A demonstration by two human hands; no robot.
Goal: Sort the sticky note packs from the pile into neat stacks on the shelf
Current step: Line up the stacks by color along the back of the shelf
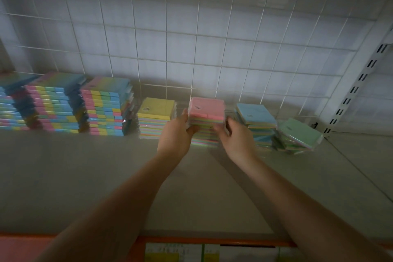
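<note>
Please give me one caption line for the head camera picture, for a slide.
Both hands, left hand and right hand, grip the pink-topped stack on the shelf, between yellow-topped and blue-topped stacks.

- Shelf (85, 176) surface bare from 6 to 9 o'clock; open approach.
- Multicolour stacks (106, 108) block 10 o'clock.
- Yellow-topped stack (156, 117), pink-topped stack (207, 112), blue-topped stack (255, 121) and tilted green pile (299, 136) line 12 to 2 o'clock, narrow gaps between.
- Wire grid (191, 49) closes the rear.
- Slotted upright (361, 83) bounds 2 o'clock.
</note>
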